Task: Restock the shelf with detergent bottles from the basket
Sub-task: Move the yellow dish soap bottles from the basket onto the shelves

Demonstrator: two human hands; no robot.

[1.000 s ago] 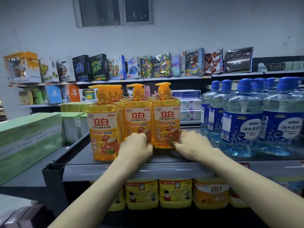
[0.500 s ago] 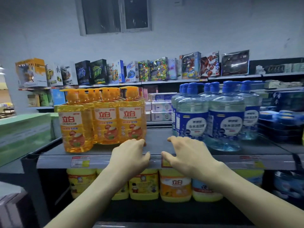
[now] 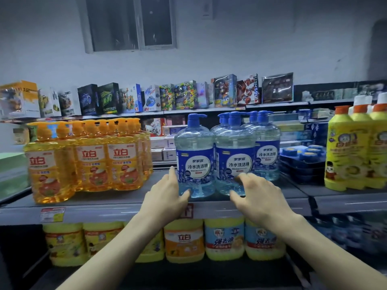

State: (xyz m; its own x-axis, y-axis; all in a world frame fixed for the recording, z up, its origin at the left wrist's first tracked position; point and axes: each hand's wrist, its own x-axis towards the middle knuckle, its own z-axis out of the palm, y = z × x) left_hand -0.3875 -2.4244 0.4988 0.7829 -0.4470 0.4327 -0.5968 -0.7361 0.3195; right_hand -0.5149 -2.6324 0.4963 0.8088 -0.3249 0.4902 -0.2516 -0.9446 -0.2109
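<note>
My left hand (image 3: 167, 197) cups the lower left side of the front blue bottle (image 3: 193, 162), thumb under its base edge and fingers (image 3: 173, 174) up along its wall. My right hand (image 3: 259, 195) curls loosely against the bottom of the blue bottle next to it (image 3: 234, 164); I cannot tell whether it truly grips or only rests there. Both bottles stand upright at the front edge of the shelf (image 3: 117, 197), touching each other, with more blue ones packed behind. The orange bottles (image 3: 104, 160) stand in a block to the left, apart from these. The basket is out of view.

I think the risk is the edge: these bottles are tall, full and round, so pulling low could tip one forward off the lip. Pushing them back unevenly could knock the rear row, and the smooth plastic may slip under my open palms.
</note>
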